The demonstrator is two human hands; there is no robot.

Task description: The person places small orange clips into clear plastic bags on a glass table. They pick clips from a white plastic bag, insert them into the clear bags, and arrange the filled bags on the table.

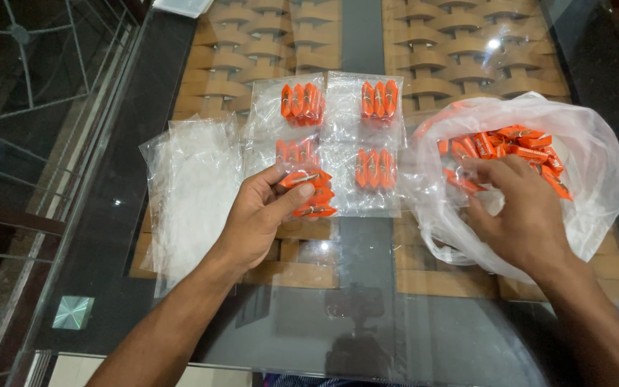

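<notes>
Between left fingers [291, 197] — 3 orange clips [311, 193], long axes crosswise.

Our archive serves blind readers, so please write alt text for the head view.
The left hand holds orange clips while the right hand reaches into a clear bag of clips. Four filled pouches and empty pouches lie on a glass table.

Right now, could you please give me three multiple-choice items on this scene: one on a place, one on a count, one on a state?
1. Where is the right hand?
A. In the big clear bag of orange pieces
B. On the empty sleeves
C. Off the table

2. How many filled packets lie on the glass?
A. One
B. Four
C. Nine

3. The left hand is:
A. Empty
B. Flat
C. Gripping orange pieces

A: fingers are inside its mouth. B: two rows of two. C: thumb pins them.
</notes>
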